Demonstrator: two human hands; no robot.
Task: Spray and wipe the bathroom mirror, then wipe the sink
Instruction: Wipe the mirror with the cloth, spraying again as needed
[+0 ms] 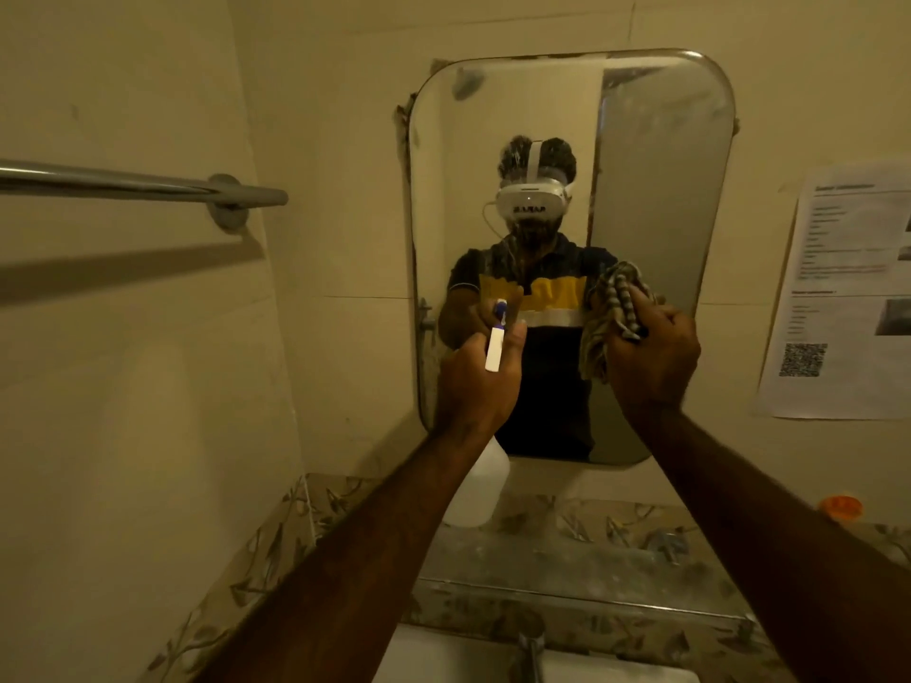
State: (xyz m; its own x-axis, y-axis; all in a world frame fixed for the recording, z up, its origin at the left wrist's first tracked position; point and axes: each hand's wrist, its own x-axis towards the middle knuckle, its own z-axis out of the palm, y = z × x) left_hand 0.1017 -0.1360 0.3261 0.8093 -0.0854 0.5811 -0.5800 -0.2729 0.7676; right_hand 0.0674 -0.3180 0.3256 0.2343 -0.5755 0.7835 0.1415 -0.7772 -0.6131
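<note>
- Left hand [480,372]: clenched around a spray bottle [494,348], nozzle aimed at the mirror [660,199], in front of its lower left part.
- Right hand [650,352]: gripping a bunched striped cloth [611,308], raised before the mirror's lower right part.
- Mirror: on the wall, streaked with wet droplets at centre.
- Shelf [567,564]: below the mirror.
- Sink [443,658] and tap [530,650]: below the shelf, at the bottom edge.
- Towel rail [123,184]: left of the mirror.
- Paper notice [843,288]: right of the mirror.
</note>
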